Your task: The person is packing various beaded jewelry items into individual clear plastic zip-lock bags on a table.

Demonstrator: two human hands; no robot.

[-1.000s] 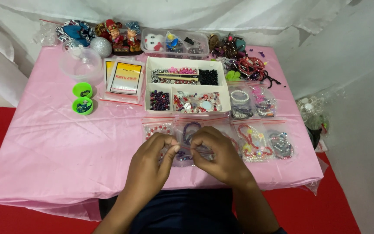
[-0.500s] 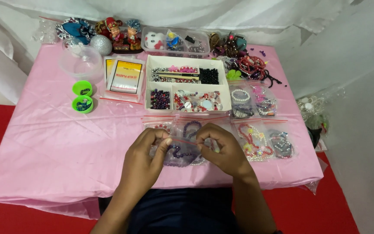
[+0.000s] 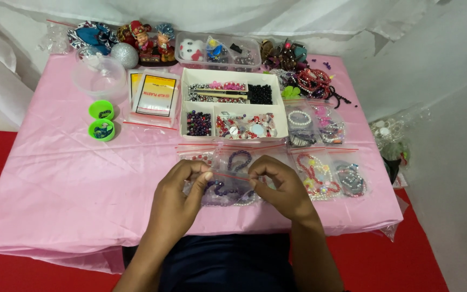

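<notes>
Both hands, the left hand and the right hand, pinch the top corners of a small clear zip bag of purple beads, held stretched between them just above the near edge of the pink bench, probably to work its seal. Farther off, a white divided tray keeps beads sorted by colour; two green cups sit left.
</notes>
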